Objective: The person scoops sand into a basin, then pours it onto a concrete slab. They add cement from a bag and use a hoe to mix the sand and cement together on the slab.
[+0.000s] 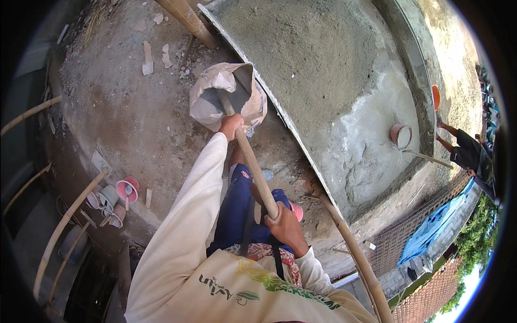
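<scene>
My left hand [232, 127] grips a long wooden tool handle [255, 161] at the mouth of an open paper sack [202, 107]. Lower down, near my waist, my right hand [287, 227] is closed around the handle's end. The handle slants into the sack, where grey powder shows; the tool's head is hidden inside it, so I cannot tell its kind. The sack stands upright on the ground against the thin edge board [282, 113] of a mixing bed. Across that board lies a heap of grey sandy mix [307, 52], with wet grey mortar [363, 161] at its near right side.
A bucket [400, 136] sits in the mortar beside a wooden stick [428, 158]. Another person [464, 149] stands beyond the far wall. Several buckets [109, 198] cluster at left near bamboo poles [68, 226]. A bamboo pole [355, 254] rises at lower right; another [190, 22] stands above the sack.
</scene>
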The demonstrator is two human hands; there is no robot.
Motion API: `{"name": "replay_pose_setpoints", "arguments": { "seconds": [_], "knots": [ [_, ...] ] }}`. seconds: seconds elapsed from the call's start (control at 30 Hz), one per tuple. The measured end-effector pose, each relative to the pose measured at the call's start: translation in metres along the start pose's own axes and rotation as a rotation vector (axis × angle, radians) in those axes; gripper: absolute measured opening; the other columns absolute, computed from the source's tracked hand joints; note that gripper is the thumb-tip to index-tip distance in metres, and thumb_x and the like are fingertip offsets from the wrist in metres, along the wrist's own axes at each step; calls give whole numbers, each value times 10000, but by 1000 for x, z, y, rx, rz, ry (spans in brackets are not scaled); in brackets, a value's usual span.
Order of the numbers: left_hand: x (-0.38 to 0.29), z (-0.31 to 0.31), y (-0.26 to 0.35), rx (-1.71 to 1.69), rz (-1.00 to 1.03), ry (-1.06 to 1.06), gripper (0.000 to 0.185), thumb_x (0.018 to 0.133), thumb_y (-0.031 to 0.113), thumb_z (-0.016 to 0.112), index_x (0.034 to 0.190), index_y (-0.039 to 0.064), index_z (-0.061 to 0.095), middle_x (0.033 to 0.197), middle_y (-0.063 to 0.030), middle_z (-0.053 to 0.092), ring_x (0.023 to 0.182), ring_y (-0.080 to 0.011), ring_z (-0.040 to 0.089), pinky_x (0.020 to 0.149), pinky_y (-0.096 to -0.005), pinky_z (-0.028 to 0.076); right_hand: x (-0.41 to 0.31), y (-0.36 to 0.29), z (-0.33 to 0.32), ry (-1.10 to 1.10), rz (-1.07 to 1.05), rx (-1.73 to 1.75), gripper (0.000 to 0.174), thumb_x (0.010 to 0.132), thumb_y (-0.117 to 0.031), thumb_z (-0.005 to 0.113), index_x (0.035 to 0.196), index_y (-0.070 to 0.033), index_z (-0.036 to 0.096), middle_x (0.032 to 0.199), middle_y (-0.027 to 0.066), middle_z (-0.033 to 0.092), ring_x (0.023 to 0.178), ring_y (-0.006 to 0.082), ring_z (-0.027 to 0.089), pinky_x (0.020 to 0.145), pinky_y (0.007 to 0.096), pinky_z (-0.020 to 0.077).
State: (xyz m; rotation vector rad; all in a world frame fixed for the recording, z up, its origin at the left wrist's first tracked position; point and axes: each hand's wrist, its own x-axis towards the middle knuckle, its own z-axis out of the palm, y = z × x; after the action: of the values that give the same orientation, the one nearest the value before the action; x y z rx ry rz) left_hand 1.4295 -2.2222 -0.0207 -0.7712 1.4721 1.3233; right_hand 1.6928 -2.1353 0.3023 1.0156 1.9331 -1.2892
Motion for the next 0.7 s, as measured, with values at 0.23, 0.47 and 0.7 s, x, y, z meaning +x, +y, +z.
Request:
{"name": "replay_pose_setpoints", "arguments": {
  "seconds": [0.23,0.47,0.7],
  "knots": [
    [-18,9,4,-64,-81,-28,112,747,84,683,783,3,615,745,-130,598,614,-294,642,564,-457,589,-6,-26,-27,-22,2,-135,305,886,-230,720,1057,-5,605,894,311,701,915,528,678,801,587,527],
    [-1,-15,10,71,130,-113,187,834,202,720,855,52,610,763,-103,600,638,-262,637,585,-424,561,5,-49,-26,-52,92,-68,296,873,-249,707,995,1,606,902,318,686,954,527,674,823,558,517],
    [-74,29,7,-565,-126,-187,320,954,424,693,987,126,583,710,-11,541,551,-190,526,526,-379,474,-16,-78,-72,-77,-25,-114,421,896,-282,730,1105,32,544,901,334,709,910,529,698,806,596,542]
  ]
}}
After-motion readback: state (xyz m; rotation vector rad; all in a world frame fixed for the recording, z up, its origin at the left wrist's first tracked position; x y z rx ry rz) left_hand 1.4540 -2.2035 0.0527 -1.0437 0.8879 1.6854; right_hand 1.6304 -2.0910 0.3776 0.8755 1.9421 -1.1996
